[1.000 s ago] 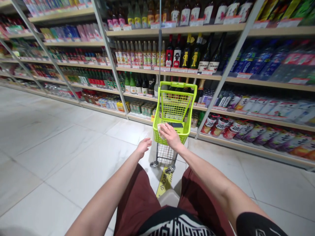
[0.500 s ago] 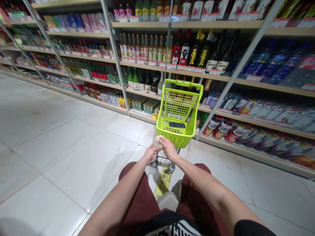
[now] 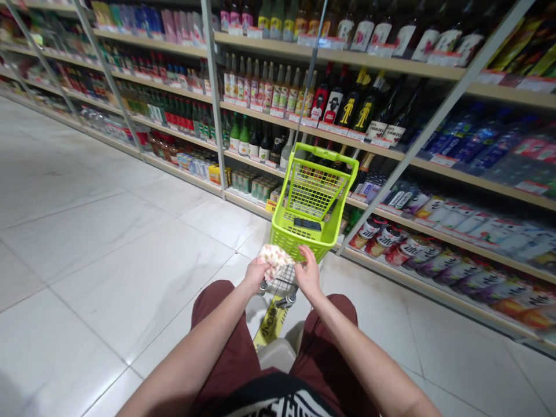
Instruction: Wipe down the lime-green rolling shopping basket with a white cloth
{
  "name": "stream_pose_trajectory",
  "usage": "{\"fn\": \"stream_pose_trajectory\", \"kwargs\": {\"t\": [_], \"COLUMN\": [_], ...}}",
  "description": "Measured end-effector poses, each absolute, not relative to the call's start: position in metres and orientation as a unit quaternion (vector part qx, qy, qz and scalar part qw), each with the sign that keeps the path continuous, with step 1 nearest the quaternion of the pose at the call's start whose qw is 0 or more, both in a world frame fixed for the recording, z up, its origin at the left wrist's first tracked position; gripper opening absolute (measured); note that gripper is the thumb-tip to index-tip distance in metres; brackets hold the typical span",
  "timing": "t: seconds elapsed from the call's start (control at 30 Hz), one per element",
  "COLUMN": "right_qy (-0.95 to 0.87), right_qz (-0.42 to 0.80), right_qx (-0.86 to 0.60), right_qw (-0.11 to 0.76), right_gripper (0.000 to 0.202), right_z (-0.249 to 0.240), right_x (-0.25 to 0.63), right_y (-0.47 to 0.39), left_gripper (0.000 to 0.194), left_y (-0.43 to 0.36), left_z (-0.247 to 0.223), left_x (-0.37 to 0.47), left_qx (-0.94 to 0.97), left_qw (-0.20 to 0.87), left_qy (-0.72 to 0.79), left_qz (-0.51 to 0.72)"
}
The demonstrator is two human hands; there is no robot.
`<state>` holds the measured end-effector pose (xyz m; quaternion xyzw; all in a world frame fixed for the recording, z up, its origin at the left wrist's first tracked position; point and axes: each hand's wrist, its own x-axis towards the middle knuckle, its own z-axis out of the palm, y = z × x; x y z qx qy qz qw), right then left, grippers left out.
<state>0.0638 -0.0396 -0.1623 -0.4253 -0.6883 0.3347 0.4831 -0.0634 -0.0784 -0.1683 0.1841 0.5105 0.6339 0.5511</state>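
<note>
A small crumpled cloth (image 3: pixel 274 259), white with a pinkish and greenish pattern, is held up in front of my knees. My left hand (image 3: pixel 255 274) grips its left side, thumb on top. At the right, the cloth narrows to a tip at my right hand (image 3: pixel 308 273), which seems to pinch it with the thumb and a finger while other fingers stay raised. Just beyond both hands stands a lime-green shopping trolley basket (image 3: pixel 284 237). A dark flat object (image 3: pixel 307 224) lies in it.
Shelves of bottles (image 3: pixel 260 90) and cans run behind the trolley, with bagged bottle packs (image 3: pixel 408 246) low on the right. A yellow floor strip (image 3: pixel 268 325) lies between my legs. A thin pole (image 3: pixel 309 75) rises behind the basket. White tiles (image 3: pixel 108 249) spread left.
The cloth, bunched between both hands before, is now spread wider. My hands have moved apart, the left one leftward and the right one slightly right. The view has shifted a little.
</note>
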Motion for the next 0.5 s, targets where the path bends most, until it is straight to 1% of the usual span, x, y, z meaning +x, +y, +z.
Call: {"fn": "stream_pose_trajectory", "kwargs": {"t": [0.07, 0.17, 0.23, 0.27, 0.37, 0.43, 0.5], "right_qy": [-0.691, -0.609, -0.52, -0.48, -0.428, -0.456, -0.533], "right_qz": [0.359, 0.501, 0.59, 0.615, 0.634, 0.622, 0.56], "right_qx": [-0.408, -0.405, -0.398, -0.395, -0.383, -0.379, -0.4], "right_qw": [0.476, 0.463, 0.473, 0.485, 0.517, 0.511, 0.493], "right_gripper": [0.038, 0.034, 0.036, 0.035, 0.03, 0.03, 0.03], "right_z": [-0.157, -0.156, -0.16, -0.163, -0.168, -0.168, -0.165], "right_x": [0.064, 0.054, 0.047, 0.044, 0.044, 0.047, 0.054], "right_y": [-0.049, -0.061, -0.064, -0.065, -0.063, -0.062, -0.061], "left_gripper": [0.03, 0.034, 0.035, 0.036, 0.04, 0.042, 0.039], "left_y": [-0.082, -0.086, -0.089, -0.091, -0.095, -0.095, -0.094], "left_z": [-0.165, -0.152, -0.144, -0.141, -0.139, -0.143, -0.151], "left_x": [-0.064, -0.057, -0.051, -0.049, -0.047, -0.049, -0.052], "left_qx": [0.197, 0.247, 0.289, 0.305, 0.298, 0.278, 0.252], "left_qw": [0.535, 0.55, 0.576, 0.577, 0.544, 0.564, 0.596], "left_qy": [0.524, 0.517, 0.502, 0.501, 0.514, 0.495, 0.481], "left_qz": [0.633, 0.608, 0.577, 0.568, 0.592, 0.6, 0.591]}}
